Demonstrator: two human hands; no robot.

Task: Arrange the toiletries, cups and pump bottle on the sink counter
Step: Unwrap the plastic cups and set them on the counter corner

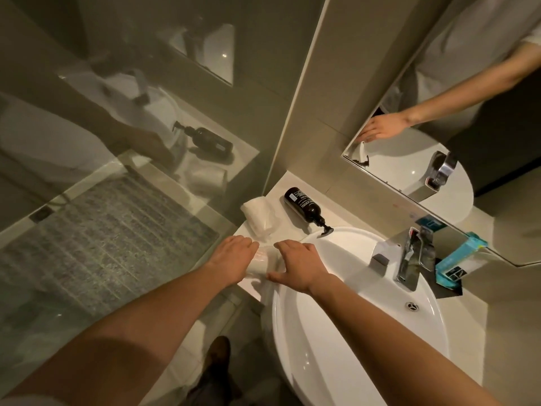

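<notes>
Progress check: sink desk arrangement

Head view: left hand (232,254) and right hand (298,263) both grip a wrapped clear cup (263,263) on the desk (336,206) edge. Pump bottle (306,208) lies on its side; wrapped cups (259,216) lie beside it. Toiletry packets (456,262) sit behind the tap (409,259). Judgement: early stage; most items remain unarranged.

the basin (345,323) is glossy white ceramic, smooth and reflective. the tap (409,256) is polished chrome metal. the pump bottle (304,205) is dark glossy plastic. the wrapped cups (259,216) sit in thin clear crinkled film. the desk (345,206) is smooth pale stone with a soft sheen.
</notes>
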